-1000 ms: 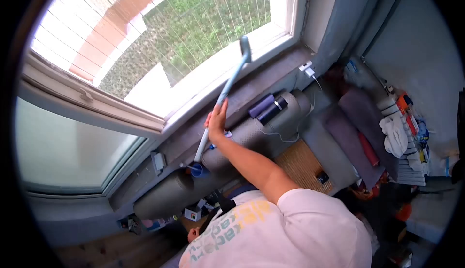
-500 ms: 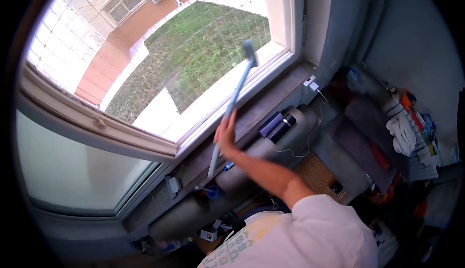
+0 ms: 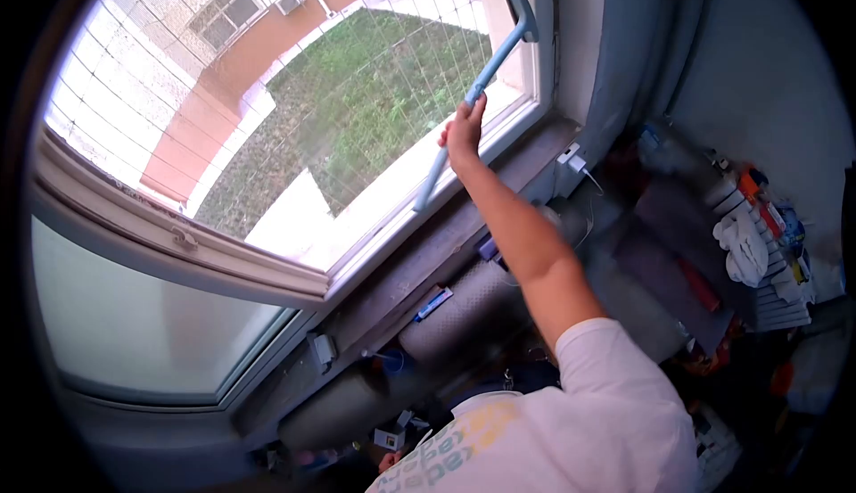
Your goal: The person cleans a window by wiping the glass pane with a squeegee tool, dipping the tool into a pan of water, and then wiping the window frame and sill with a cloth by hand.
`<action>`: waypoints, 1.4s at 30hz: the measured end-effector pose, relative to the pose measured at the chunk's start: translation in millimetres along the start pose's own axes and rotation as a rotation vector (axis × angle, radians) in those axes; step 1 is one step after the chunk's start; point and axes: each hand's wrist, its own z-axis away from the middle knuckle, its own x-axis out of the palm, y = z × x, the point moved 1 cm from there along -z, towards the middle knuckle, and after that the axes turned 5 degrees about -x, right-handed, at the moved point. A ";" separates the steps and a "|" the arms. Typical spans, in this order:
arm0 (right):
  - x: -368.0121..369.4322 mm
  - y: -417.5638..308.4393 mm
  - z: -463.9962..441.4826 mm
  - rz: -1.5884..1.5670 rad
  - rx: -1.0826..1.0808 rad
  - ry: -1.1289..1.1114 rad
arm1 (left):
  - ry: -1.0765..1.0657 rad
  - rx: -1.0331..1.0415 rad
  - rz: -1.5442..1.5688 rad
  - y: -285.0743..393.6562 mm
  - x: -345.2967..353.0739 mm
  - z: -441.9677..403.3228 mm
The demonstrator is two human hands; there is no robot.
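Note:
My right hand (image 3: 465,135) is wrapped round the middle of the handle of a light blue window squeegee (image 3: 495,67). The handle slants up to the right, its lower end hanging over the sill. The squeegee's head is at the upper right, by the side of the window frame (image 3: 540,56); whether it touches the pane I cannot tell. Only a small part of my left hand (image 3: 390,461) shows low by my shirt, its fingers mostly hidden.
Wire grating (image 3: 357,56) spans the window. Below the sill (image 3: 526,168) are a blue-and-white tube-like pack (image 3: 432,304), a grey padded roll (image 3: 464,301) and a blue cup (image 3: 392,361). A white charger (image 3: 573,160) is plugged in at right, near a loaded rack (image 3: 771,297).
My right hand has moved up and to the right with the squeegee, whose head has gone from over the grass to the right side of the frame. A bit of my left hand now shows.

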 end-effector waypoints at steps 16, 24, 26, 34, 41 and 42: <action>-9.7 65.7 265.7 0.137 0.222 -0.354 | -0.006 0.029 0.042 30.3 -32.2 26.4; 41.8 -20.9 56.7 0.106 -0.113 -0.084 | 0.025 -0.034 0.088 -15.4 -16.4 40.8; 49.3 -35.3 64.4 0.084 -0.106 -0.110 | 0.028 -0.061 0.094 -30.3 -10.8 44.5; -53.3 100.7 271.7 0.672 -0.150 -0.699 | 0.046 -0.046 0.160 -25.1 -18.5 43.9; -138.2 65.3 241.2 0.926 -0.375 -0.919 | 0.118 -0.022 0.204 29.5 -19.1 37.3; -139.3 48.4 229.6 0.927 -0.427 -0.911 | 0.094 0.037 0.165 46.0 -22.8 43.4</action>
